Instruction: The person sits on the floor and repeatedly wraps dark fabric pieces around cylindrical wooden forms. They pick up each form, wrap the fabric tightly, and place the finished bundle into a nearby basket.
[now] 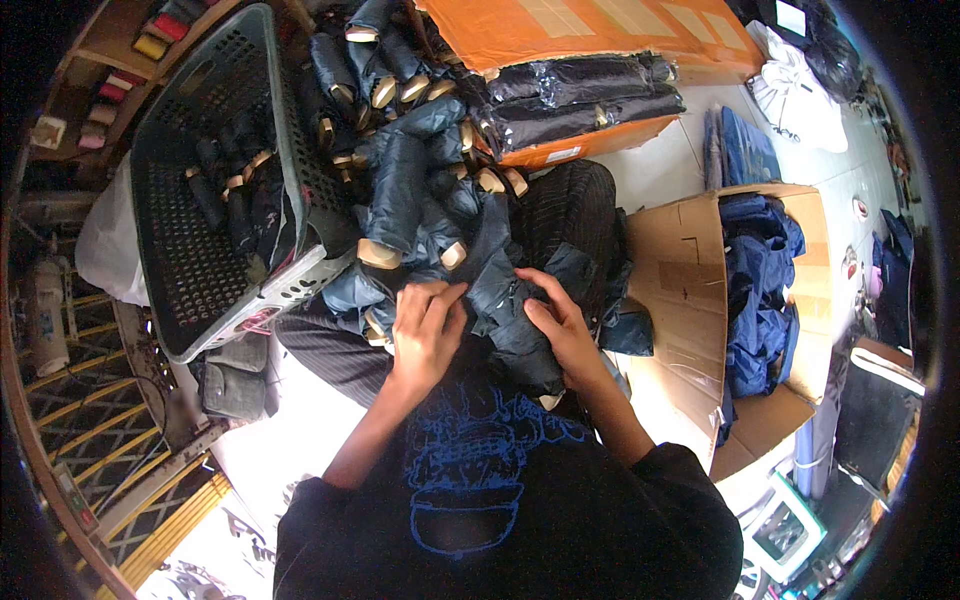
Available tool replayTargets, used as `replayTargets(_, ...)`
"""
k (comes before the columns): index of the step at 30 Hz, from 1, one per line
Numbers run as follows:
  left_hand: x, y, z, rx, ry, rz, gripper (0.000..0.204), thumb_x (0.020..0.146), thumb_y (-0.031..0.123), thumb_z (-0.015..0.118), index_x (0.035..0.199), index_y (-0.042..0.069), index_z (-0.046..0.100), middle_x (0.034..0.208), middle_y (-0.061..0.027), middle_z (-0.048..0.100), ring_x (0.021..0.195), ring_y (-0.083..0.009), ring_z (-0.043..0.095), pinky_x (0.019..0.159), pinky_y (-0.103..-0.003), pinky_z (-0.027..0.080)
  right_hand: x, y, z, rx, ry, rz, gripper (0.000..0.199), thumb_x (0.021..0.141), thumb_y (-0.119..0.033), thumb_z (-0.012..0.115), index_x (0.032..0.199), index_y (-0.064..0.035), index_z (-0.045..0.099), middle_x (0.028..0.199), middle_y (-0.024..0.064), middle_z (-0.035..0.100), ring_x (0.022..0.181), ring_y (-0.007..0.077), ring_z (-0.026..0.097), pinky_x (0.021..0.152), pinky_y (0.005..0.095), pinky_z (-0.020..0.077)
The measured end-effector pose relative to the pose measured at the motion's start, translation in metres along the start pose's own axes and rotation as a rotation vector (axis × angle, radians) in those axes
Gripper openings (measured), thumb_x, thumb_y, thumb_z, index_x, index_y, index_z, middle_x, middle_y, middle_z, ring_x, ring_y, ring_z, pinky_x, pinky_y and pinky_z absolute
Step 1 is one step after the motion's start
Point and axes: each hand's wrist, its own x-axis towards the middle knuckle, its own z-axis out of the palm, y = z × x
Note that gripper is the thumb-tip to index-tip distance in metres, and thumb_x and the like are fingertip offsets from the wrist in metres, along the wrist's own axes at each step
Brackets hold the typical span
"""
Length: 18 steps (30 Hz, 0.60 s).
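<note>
Shirt: black (620, 520), matte, loose-looking cloth
Print: blue line drawing (465, 510) on the shirt's front, with a rounded, cup-like outline at its base and tangled, sketchy strokes higher up
Left sleeve: black, short (312, 510), left of the print
Right sleeve: black, short (690, 490), right of the print
Trousers: dark with fine pale stripes (335, 357), beyond the print's top
Left hand: bare (425, 330), beyond the print
Right hand: bare (565, 330), beyond the print, to its right
Forearms: uncovered (375, 430), either side of the print's upper part
</note>
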Motion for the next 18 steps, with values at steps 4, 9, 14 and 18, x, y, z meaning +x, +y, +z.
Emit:
replayTargets(4,-0.007,0.021,-0.001,-0.16,-0.024,-0.059,0.028,0.062,-0.006,0.069,0.089,0.002,0.066,0.088,-0.0125,0.062,0.077,-0.0269,0.059,0.07,-0.034,0.048,0.001,0.006,0.004,-0.033,0.058,-0.046,0.038,0.093,-0.009,0.05,0.131,-0.0093,0.046,0.112,0.0061,0.057,0.096,0.0108,0.054,0.085,0.0241,0.0434)
replayTargets(9,-0.003,0.012,-0.006,-0.667,-0.201,-0.439,0.012,0.072,-0.003,0.063,0.083,0.001,0.065,0.085,-0.0091,0.062,0.077,-0.0182,0.058,0.071,-0.03,0.046,-0.002,0.007,0.005,-0.321,0.15,-0.298,0.038,0.089,-0.009,0.054,0.126,-0.0047,0.049,0.114,0.0097,0.059,0.103,0.0177,0.056,0.089,0.0293,0.043)
replayTargets(14,0.012,0.008,0.003,-1.312,-0.04,-0.886,0.061,0.091,0.048,0.049,0.133,0.006,0.037,0.129,-0.0144,0.048,0.117,-0.0239,0.047,0.102,-0.039,0.034,-0.007,-0.013,0.013,-0.625,-0.013,-0.506,0.038,0.084,-0.009,0.058,0.121,-0.0012,0.054,0.121,0.0161,0.058,0.114,0.0264,0.055,0.098,0.0338,0.0392)
replayTargets(18,0.017,0.015,0.01,-1.547,-0.163,-0.925,0.053,0.092,0.038,0.053,0.126,-0.001,0.043,0.12,-0.0203,0.056,0.108,-0.0236,0.056,0.096,-0.036,0.042,-0.005,-0.013,0.022,-0.598,-0.052,-0.512,0.039,0.083,-0.008,0.06,0.121,-0.0018,0.053,0.119,0.0165,0.058,0.113,0.0286,0.056,0.097,0.0348,0.0402)
